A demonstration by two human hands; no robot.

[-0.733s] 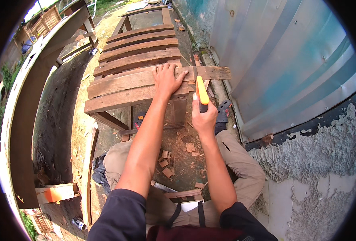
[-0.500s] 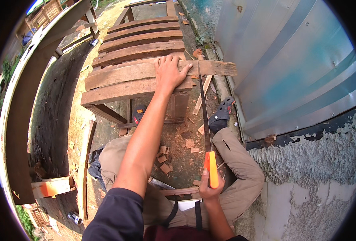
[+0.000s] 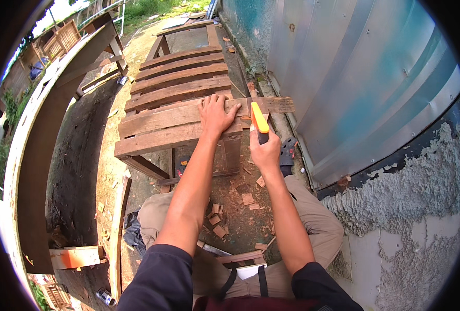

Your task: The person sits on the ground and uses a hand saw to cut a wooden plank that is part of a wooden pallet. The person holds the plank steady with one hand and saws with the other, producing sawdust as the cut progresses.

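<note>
A long wooden plank [image 3: 160, 117] lies across the near end of a slatted wooden frame [image 3: 183, 90], and its right end sticks out past the frame. My left hand [image 3: 218, 115] rests on the plank with its fingers spread, pressing on the wood. My right hand [image 3: 266, 151] is closed around the yellow-and-black handle of a handsaw [image 3: 260, 119]. The handle is close to the plank's near edge, just right of my left hand, at the overhanging part. Most of the blade is hidden behind the handle or beyond the plank.
A corrugated metal sheet [image 3: 359, 88] and rough wall [image 3: 395, 202] stand close on the right. Wood offcuts [image 3: 247, 199] litter the ground between my legs. At left are a long board [image 3: 117, 228], a large wooden structure [image 3: 30, 171] and a can [image 3: 105, 297].
My right hand has pushed the saw forward and up, bringing its handle from near my lap to the plank. My left hand stays on the plank. The view has shifted slightly.
</note>
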